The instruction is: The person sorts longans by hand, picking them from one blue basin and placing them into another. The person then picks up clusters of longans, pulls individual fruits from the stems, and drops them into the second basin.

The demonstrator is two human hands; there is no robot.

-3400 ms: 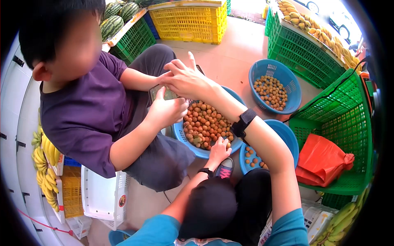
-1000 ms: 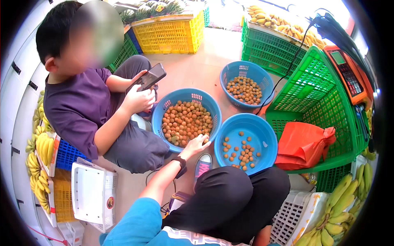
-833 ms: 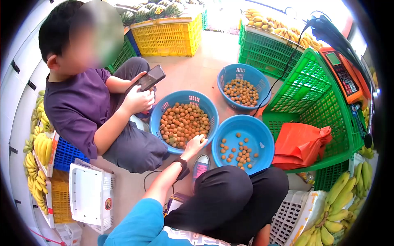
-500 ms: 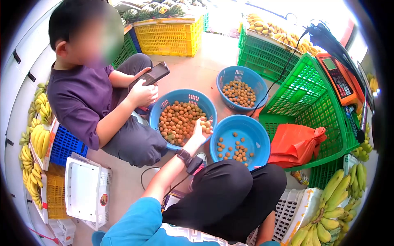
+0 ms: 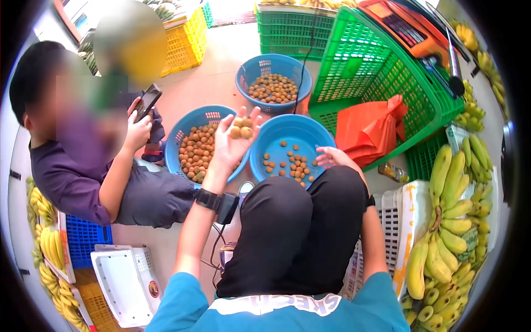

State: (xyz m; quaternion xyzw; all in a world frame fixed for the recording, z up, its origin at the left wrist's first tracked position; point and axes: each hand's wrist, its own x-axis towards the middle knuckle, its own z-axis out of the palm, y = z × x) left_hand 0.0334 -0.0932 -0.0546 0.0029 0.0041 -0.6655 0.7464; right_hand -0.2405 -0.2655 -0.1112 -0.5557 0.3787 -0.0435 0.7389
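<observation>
Several small round brown fruits (image 5: 241,128) rest in my left hand (image 5: 235,143), palm up with curled fingers, above the gap between two blue baskets. The left blue basket (image 5: 173,145) is heaped with the same fruit. Over the right rim of the nearer blue basin (image 5: 276,124), which has loose fruits on its bottom, is my right hand (image 5: 335,157), its fingers spread and nothing visible in it. A third blue basket (image 5: 243,83) behind them also holds fruit.
A person (image 5: 83,149) sits at the left with a phone (image 5: 148,102). A large green crate (image 5: 354,66) with a red bag (image 5: 368,133) stands at the right. Bananas (image 5: 442,243) lie at the lower right, near a white crate (image 5: 391,221). A white bin (image 5: 119,282) is at the lower left.
My left hand has lifted off the left basket with fruits in it and turned palm up. My right hand has come into view over the basin. The camera view has shifted right.
</observation>
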